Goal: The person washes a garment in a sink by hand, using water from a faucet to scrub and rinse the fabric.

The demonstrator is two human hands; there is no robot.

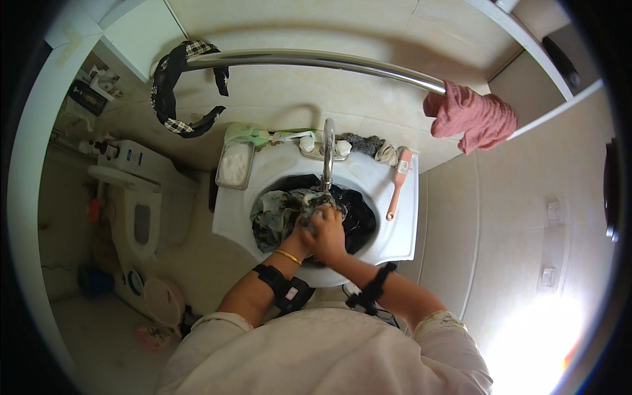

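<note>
Both my hands meet over a white washbasin (397,232), below the chrome faucet (328,153). My right hand (328,234) has curled fingers pressed on a bunched, wet piece of patterned fabric (311,202). My left hand (297,239), below a gold bangle, is partly hidden behind the right one and grips the same fabric. Grey-green patterned cloth (271,222) lies in the left of the bowl, and black cloth (360,217) fills its right and back. Whether the patterned pieces are one garment cannot be told.
A soap container (236,165) stands on the basin's left corner, a pink-handled brush (399,182) on its right. Above runs a metal rail (306,58) with a headband (170,94) and a pink cloth (471,116). A toilet (143,197) is at left.
</note>
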